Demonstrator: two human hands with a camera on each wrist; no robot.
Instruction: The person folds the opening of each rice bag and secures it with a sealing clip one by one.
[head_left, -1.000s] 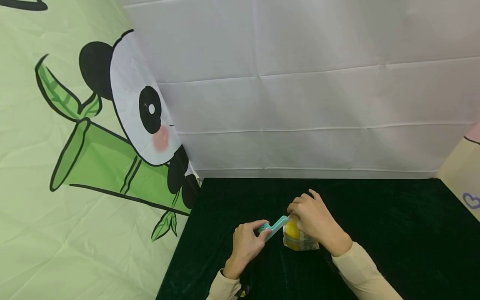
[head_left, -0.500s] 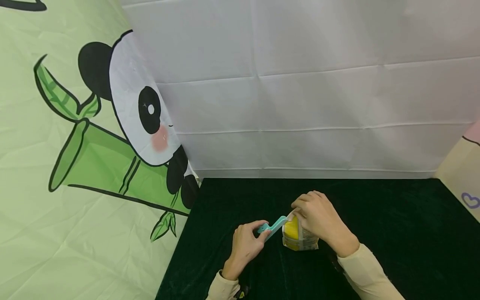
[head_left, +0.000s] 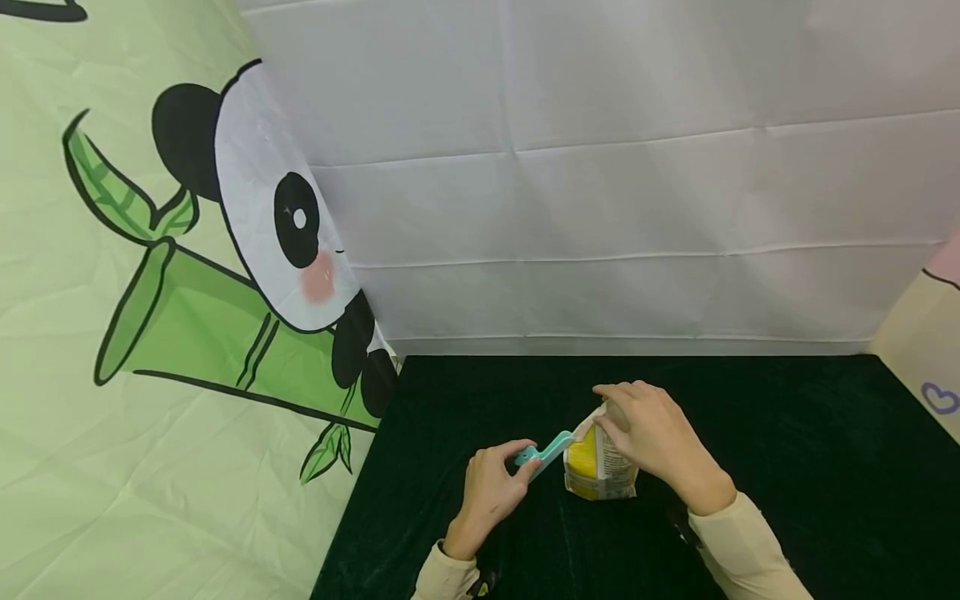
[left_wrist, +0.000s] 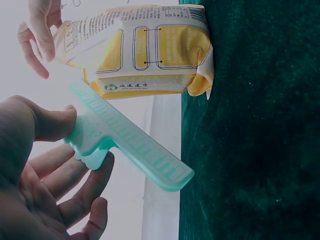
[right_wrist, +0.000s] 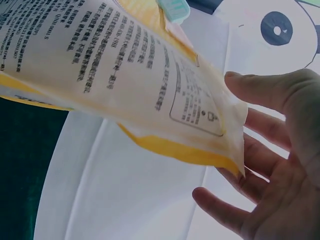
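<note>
My left hand [head_left: 491,492] pinches a teal bag clip [left_wrist: 130,135] by its handle, thumb on one side and fingers on the other. The clip's far end lies at the left upper edge of a yellow and white printed food bag [head_left: 592,471], which stands on the table; I cannot tell whether the clip grips it. At the bag's loose top, my right hand [head_left: 648,433] has its thumb near the edge and its fingers [right_wrist: 265,155] partly behind the film, spread and relaxed. In the left wrist view, the bag [left_wrist: 150,50] shows its printed side.
A dark green cloth [head_left: 787,467] covers the table. Behind it hangs a creased white sheet [head_left: 600,208]. At the left, a light green curtain [head_left: 187,467] with a panda print runs down beside the table edge.
My right hand has drawn back to the right along the bag's top, and its thumb and fingers have spread, showing more of the bag. The left hand and clip stay nearly still.
</note>
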